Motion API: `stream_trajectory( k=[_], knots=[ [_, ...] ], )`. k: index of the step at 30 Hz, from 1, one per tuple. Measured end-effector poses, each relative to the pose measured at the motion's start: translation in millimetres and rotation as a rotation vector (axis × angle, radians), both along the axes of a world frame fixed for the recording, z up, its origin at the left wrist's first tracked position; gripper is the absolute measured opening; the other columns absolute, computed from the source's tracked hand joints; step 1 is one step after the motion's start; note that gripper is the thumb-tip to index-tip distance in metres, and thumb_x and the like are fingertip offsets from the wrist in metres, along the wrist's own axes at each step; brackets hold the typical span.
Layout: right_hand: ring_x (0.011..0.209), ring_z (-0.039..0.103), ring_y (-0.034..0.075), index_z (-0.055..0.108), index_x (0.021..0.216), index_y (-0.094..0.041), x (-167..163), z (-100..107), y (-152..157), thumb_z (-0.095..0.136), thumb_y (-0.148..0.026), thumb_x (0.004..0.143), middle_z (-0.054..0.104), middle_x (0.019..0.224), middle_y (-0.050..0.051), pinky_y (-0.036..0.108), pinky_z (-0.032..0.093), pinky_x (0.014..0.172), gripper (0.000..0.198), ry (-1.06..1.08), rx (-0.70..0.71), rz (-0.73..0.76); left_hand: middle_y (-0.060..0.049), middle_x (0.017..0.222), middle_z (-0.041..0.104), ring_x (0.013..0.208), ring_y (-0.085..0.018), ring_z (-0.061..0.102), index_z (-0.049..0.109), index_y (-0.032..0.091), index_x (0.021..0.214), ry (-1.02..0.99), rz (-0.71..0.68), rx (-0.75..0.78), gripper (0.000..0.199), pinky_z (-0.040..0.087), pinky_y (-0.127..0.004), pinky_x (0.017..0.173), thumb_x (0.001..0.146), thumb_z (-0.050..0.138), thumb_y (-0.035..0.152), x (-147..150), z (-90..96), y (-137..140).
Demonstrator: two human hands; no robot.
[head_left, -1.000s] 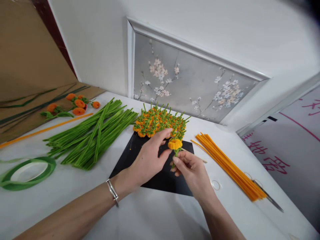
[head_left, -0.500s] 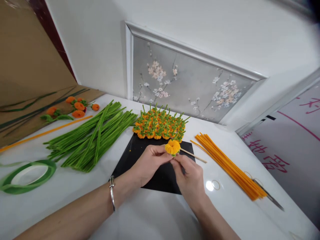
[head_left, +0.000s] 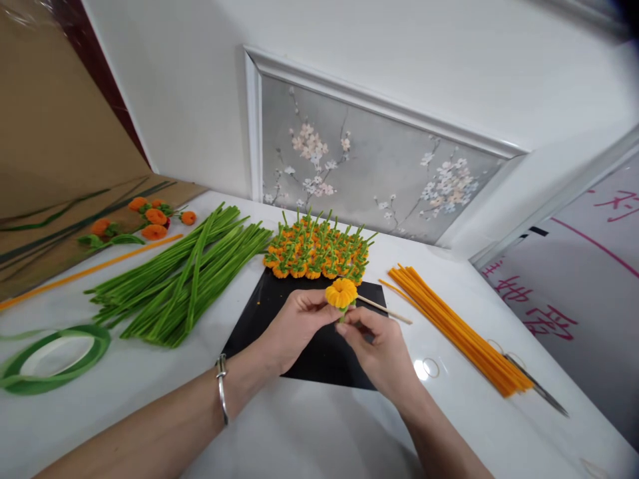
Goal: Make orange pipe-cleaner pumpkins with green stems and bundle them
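A yellow-orange pipe-cleaner flower [head_left: 341, 293] with a short green stem is held up above a black mat [head_left: 319, 349]. My left hand [head_left: 304, 326] pinches it from the left, just under the petals. From the right, my right hand [head_left: 377, 342] has thumb and fingers closed on the green stem below the bloom. A thin wooden stick [head_left: 384, 309] lies just behind my right hand. Beyond the mat, many similar orange flowers [head_left: 319, 246] sit packed together, heads down and green stems pointing up.
Green pipe cleaners [head_left: 190, 279] lie heaped on the left, near a roll of green tape [head_left: 97, 346]. Orange pipe cleaners [head_left: 454, 329] lie on the right, with scissors [head_left: 546, 396] partly under them. Finished orange flowers [head_left: 154, 217] rest on cardboard [head_left: 64, 249] at the back left.
The flower has tipped a little, so more of its green stem shows. My right hand's fingers have shifted slightly down along the stem; my left hand keeps its pinch.
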State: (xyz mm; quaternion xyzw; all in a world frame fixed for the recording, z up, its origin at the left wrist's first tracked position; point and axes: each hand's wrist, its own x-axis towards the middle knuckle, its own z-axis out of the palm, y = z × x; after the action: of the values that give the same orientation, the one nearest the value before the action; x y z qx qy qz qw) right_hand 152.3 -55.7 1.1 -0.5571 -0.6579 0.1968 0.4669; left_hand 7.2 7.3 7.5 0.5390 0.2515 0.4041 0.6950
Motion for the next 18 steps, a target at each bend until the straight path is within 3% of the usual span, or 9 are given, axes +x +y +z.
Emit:
stream_trajectory(
  k=[3, 7, 12, 15, 18],
  knots=[
    [0.059, 0.056, 0.012, 0.068, 0.077, -0.019, 8.2, 7.7, -2.0, 0.061, -0.027, 0.084, 0.065, 0.067, 0.0, 0.023, 0.045, 0.055, 0.013, 0.102, -0.029, 0.008, -0.001, 0.071, 0.066, 0.064, -0.01, 0.052, 0.075, 0.018, 0.073, 0.021, -0.064, -0.001, 0.01, 0.038, -0.022, 0.061, 0.077, 0.07, 0.026, -4.1, 3.2, 3.5],
    [0.061, 0.058, 0.013, 0.067, 0.094, -0.022, 20.4, 18.4, -6.8, 0.061, -0.027, 0.086, 0.065, 0.08, 0.002, 0.026, 0.049, 0.056, 0.012, 0.26, 0.151, -0.014, -0.002, 0.072, 0.065, 0.063, -0.01, 0.05, 0.073, 0.017, 0.072, 0.107, -0.159, 0.128, 0.013, 0.035, -0.022, 0.057, 0.077, 0.07, 0.029, -8.6, 7.7, 9.3],
    [0.076, 0.063, 0.016, 0.069, 0.106, -0.028, 26.1, 24.3, -9.7, 0.058, -0.018, 0.088, 0.066, 0.097, 0.005, 0.03, 0.053, 0.063, 0.024, 0.092, 0.224, 0.143, 0.003, 0.058, 0.052, 0.051, -0.007, 0.039, 0.068, 0.015, 0.07, 0.173, -0.269, 0.171, 0.023, 0.031, -0.02, 0.05, 0.083, 0.064, 0.033, -7.3, 8.8, 8.7],
    [0.082, 0.063, 0.016, 0.071, 0.099, -0.029, 27.4, 23.2, -7.5, 0.06, -0.018, 0.088, 0.066, 0.094, 0.004, 0.03, 0.054, 0.07, 0.02, 0.03, 0.17, 0.183, 0.002, 0.061, 0.054, 0.053, -0.008, 0.044, 0.067, 0.014, 0.076, 0.239, -0.315, 0.216, 0.023, 0.036, -0.02, 0.05, 0.085, 0.06, 0.033, -7.2, 11.6, 7.7],
    [0.082, 0.063, 0.016, 0.071, 0.095, -0.027, 28.6, 20.9, -4.4, 0.06, -0.018, 0.088, 0.066, 0.093, 0.004, 0.03, 0.054, 0.072, 0.016, 0.012, 0.154, 0.171, 0.0, 0.069, 0.059, 0.063, -0.01, 0.052, 0.066, 0.014, 0.082, 0.236, -0.333, 0.24, 0.013, 0.044, -0.023, 0.061, 0.084, 0.061, 0.025, -9.6, 17.9, 7.8]
  ],
)
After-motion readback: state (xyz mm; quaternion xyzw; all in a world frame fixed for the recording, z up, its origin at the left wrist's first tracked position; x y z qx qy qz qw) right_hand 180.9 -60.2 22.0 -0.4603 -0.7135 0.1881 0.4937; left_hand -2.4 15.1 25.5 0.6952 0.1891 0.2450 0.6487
